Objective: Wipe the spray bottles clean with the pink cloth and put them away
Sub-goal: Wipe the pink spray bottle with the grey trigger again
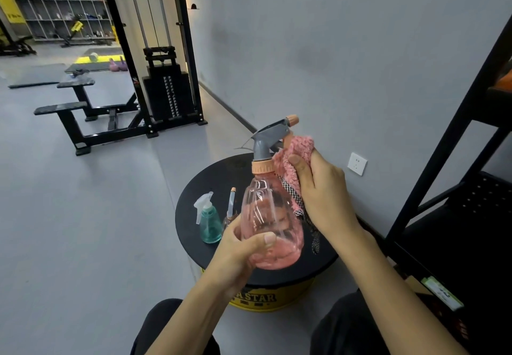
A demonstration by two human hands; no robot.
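Two sets of fingers are busy at frame centre. Those of the right hand (322, 188) curl round the pink cloth (295, 155), pressing it to the neck of the pink spray bottle (270, 216). Those of the left hand (241, 246) wrap its base. Wiping seems underway; next comes the body, then the teal bottle (210, 223), just left on the black stand (210, 177).

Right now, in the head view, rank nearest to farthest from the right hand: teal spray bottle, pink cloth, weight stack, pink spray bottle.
1. pink cloth, gripped in the right hand itself.
2. pink spray bottle, beside it, held by the left hand.
3. teal spray bottle, farther left on the black stool.
4. weight stack, far back left.
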